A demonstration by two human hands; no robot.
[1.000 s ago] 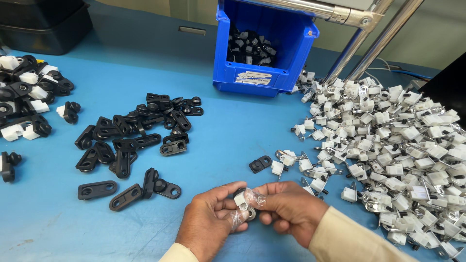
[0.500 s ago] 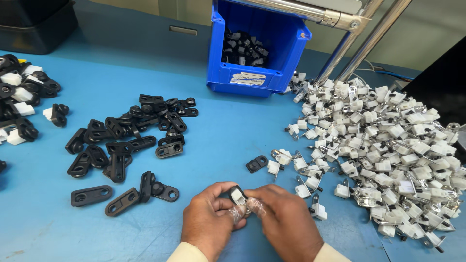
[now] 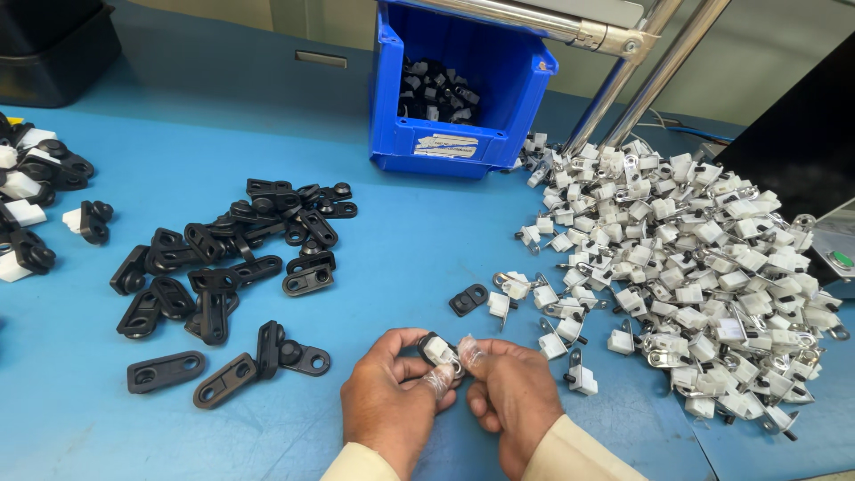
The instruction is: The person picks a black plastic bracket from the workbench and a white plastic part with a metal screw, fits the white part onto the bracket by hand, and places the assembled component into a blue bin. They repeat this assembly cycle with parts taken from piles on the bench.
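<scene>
At lower centre of the frame, my left hand (image 3: pixel 389 405) and right hand (image 3: pixel 515 401) were closed in a pinch on one small clip (image 3: pixel 439 350), black and white. It looked light, stiff and fiddly; I gripped its edges.

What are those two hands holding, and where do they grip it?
A small black-and-white part, pinched at its edges between the left hand and right hand.
</scene>
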